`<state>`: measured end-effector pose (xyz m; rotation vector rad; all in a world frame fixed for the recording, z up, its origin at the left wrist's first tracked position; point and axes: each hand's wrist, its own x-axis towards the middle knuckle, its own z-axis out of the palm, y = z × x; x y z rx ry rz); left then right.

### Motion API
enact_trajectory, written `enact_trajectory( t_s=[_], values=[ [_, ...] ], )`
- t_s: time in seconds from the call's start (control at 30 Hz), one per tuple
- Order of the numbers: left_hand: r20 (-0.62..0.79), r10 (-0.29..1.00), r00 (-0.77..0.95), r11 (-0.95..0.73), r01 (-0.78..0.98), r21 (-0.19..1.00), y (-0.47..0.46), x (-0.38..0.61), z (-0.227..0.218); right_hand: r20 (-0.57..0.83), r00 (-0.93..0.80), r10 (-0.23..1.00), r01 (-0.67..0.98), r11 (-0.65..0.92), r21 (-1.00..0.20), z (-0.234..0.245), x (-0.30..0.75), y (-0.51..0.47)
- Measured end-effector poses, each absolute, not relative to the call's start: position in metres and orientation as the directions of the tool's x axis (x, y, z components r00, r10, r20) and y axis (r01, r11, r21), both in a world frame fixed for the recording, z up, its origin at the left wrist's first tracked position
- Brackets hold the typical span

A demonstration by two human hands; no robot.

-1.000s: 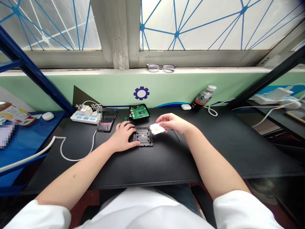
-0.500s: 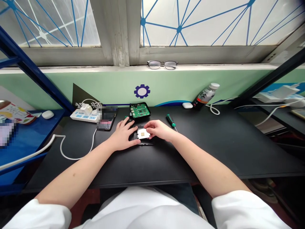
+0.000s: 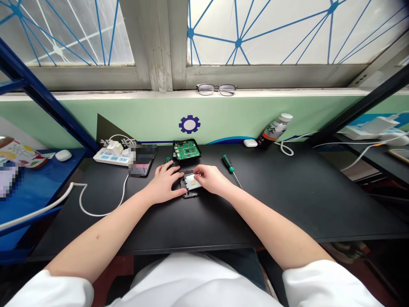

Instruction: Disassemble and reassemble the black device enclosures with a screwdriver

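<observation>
My right hand (image 3: 209,178) pinches the right side of a pale metal plate (image 3: 189,183), which has a beige square pad in its middle. That plate lies in or over a black plastic cover (image 3: 191,195) on the desk. My left hand (image 3: 164,183) lies with its fingers spread. Its thumb and forefinger touch the cover's left side. Behind the hands is a black case (image 3: 200,156) with a green circuit board (image 3: 186,150) inside. A green-and-black screwdriver (image 3: 228,163) lies to the right. Another green handle (image 3: 168,160) is partly hidden behind my left hand.
On the left are a white power strip (image 3: 110,158), a phone (image 3: 145,167) and a white cable (image 3: 96,214). Along the back stand a white earbud case (image 3: 250,143) and a leaning bottle (image 3: 275,130). Glasses (image 3: 216,89) rest on the sill.
My right hand has shifted slightly down and curled its fingers more at the plate's edge. The plate and cover look turned a little. My left hand stays nearly where it was.
</observation>
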<state>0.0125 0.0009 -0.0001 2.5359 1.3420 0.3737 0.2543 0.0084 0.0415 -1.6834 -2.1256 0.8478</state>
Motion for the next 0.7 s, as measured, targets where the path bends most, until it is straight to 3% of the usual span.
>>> enact_trajectory(
  t_s=[0.37,0.7],
  values=[
    [0.088,0.831,0.549,-0.546,0.776,0.316,0.000,0.013,0.002,-0.162,-0.279,0.946,0.836,0.156,-0.526,0.039,0.256,0.006],
    [0.108,0.813,0.572,-0.574,0.758,0.309,-0.001,0.012,0.001,-0.228,-0.338,0.913,0.896,0.239,-0.373,0.047,0.257,0.003]
  ],
)
